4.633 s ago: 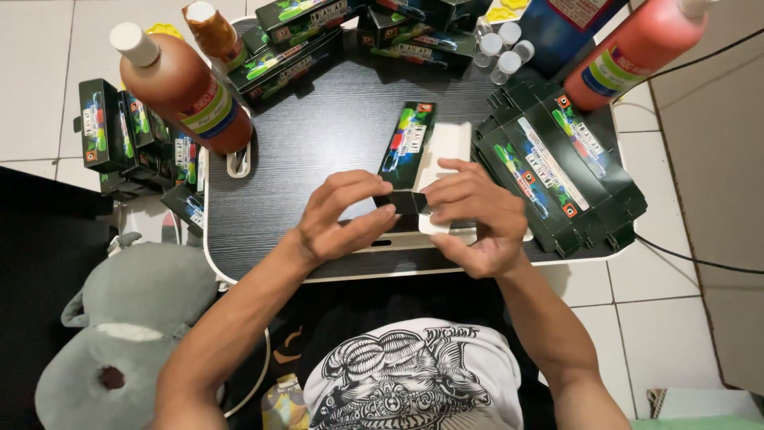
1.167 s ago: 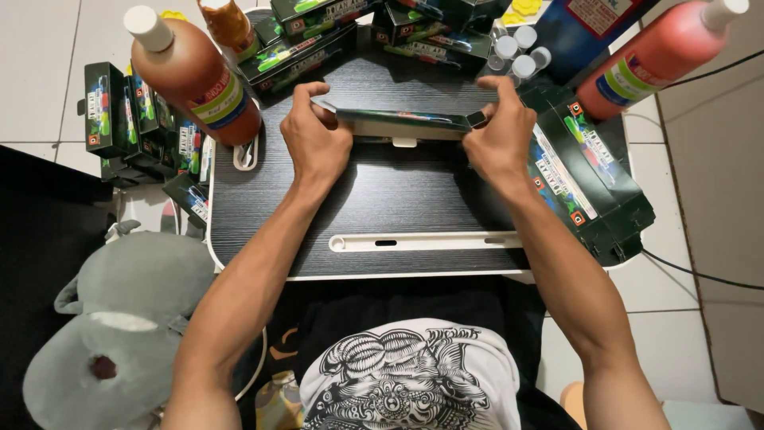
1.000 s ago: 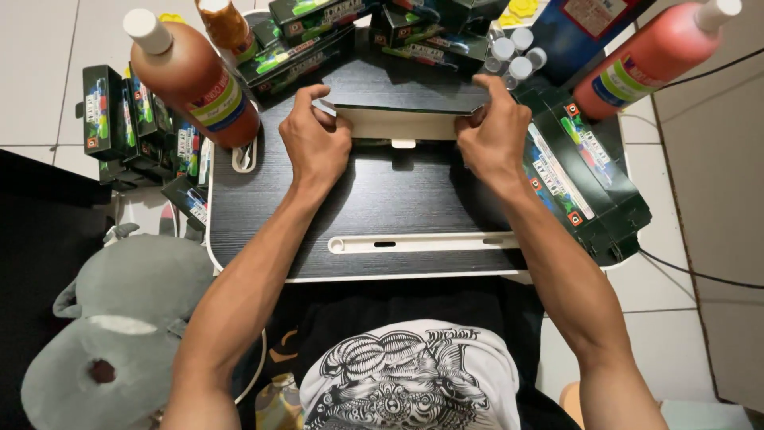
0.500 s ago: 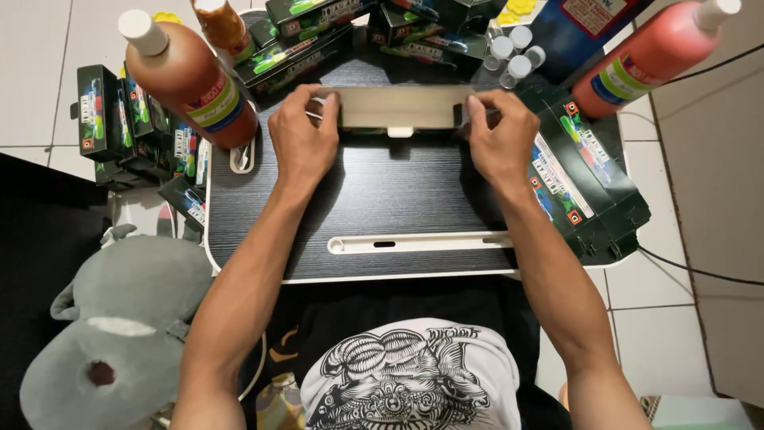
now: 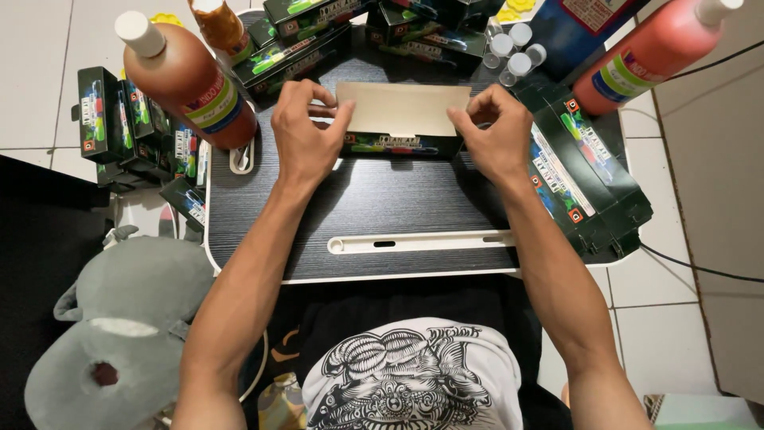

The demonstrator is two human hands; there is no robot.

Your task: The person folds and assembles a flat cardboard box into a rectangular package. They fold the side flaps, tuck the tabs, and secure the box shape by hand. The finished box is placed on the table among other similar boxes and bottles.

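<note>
Here the carton (image 5: 402, 119) is held crosswise at the far middle of the worktop (image 5: 374, 199), its long axis running left to right, each end pinched by closed fingers, left hand (image 5: 305, 131) and right hand (image 5: 495, 137) equally near.

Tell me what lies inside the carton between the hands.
The open carton shows only its plain tan inner wall. Left hand and right hand grip its ends; the carton's floor is hidden by its near side.
</note>
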